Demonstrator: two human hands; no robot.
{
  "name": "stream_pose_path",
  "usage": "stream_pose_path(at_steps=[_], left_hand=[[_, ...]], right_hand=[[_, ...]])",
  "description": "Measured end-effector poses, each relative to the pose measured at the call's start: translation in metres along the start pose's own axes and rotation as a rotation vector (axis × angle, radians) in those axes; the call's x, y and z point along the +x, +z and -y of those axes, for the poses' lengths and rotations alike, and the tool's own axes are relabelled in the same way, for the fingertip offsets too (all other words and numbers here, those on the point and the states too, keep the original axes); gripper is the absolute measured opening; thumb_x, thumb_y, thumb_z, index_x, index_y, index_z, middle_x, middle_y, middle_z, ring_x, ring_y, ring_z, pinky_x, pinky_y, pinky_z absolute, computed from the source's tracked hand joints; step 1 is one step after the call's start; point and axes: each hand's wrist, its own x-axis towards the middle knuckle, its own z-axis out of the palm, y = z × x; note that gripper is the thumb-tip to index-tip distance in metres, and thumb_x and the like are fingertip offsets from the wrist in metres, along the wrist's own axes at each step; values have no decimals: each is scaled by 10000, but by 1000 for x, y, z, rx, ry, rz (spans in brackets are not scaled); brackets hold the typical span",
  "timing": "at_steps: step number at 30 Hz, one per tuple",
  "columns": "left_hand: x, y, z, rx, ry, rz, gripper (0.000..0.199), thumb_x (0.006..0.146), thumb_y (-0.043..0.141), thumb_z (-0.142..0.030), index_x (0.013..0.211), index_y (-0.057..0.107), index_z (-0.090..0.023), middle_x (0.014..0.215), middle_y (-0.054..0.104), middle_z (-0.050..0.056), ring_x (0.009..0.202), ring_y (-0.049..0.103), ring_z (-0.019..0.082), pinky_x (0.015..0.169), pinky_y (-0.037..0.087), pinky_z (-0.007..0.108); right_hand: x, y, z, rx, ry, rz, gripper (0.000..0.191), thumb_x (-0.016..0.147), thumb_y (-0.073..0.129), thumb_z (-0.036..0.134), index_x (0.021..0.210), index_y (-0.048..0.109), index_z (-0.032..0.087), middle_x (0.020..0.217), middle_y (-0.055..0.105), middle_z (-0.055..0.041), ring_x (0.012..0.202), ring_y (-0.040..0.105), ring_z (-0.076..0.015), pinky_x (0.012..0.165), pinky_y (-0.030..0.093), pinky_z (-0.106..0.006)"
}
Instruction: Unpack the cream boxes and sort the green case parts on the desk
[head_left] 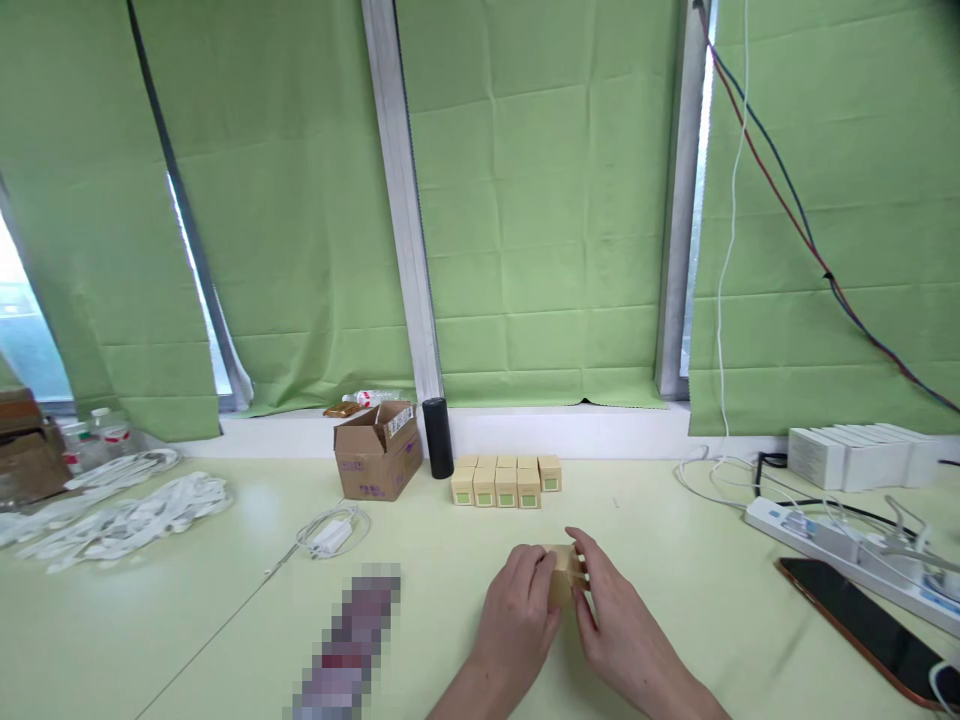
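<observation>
A small tan cardboard box [561, 580] is held above the table between my two hands. My left hand [519, 610] wraps round its left side with the fingers curled. From the right, my right hand [619, 620] grips the box's other side, its thumb low and fingers bent at the upper edge. Part of the box is hidden behind the fingers. Beyond my hands, several similar small tan boxes [506, 487] with pale green square labels stand in close rows.
An opened brown carton [375, 460] and a black cylinder [437, 438] stand at the back. A white adapter with cable [331, 538] lies left. To the right are a power strip [840, 555], a phone [862, 630] and white boxes [855, 458]. White cables [142, 515] lie far left.
</observation>
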Motion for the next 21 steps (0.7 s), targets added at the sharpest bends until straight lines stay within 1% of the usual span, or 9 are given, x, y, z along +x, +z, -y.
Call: stream_pose_path(at_steps=[3,7,11,15,18,21], left_hand=[[1,1,-1,1,-4,4,678,702,504,27,1342,483,-197,1193,659,127,1072,644,305,848,623,467],[1,0,-2,-3,-23,3,638,735,524,25,1335,496,-191,1194,655,124,1091,635,309,863,619,471],[0,0,-2,-27,-59,14,636,737,547,27,1331,502,-197,1211,653,118,1097,631,299,887,609,470],[-1,0,1,-101,-161,52,649,710,566,29,1306,512,-222,1241,653,97,1134,619,294,943,583,480],[-1,0,3,-187,-249,63,599,733,593,6,1272,531,-246,1252,650,79,1181,608,290,983,558,477],[-1,-2,4,-288,-333,67,612,787,636,-46,1342,487,-258,1288,630,84,1203,603,284,1005,539,470]], right_hand=[[2,-4,4,-28,-15,13,663,929,459,163,1568,305,248,1339,660,-146,1065,732,-284,892,590,-408],[8,-9,11,-68,-6,30,667,912,474,152,1549,295,239,1197,702,-123,927,732,-273,778,570,-375],[11,-10,15,-65,20,59,661,908,477,156,1525,257,248,1139,701,-108,893,723,-268,751,549,-366],[10,-11,14,-21,22,67,629,930,423,134,1513,219,254,1127,696,-103,864,715,-255,763,561,-386],[11,-14,7,67,16,-8,529,996,371,174,1500,252,282,1211,682,-111,887,725,-233,808,582,-391],[14,-18,-6,204,70,-142,410,1067,333,291,1475,302,297,1303,663,-135,828,733,-214,762,619,-385]])
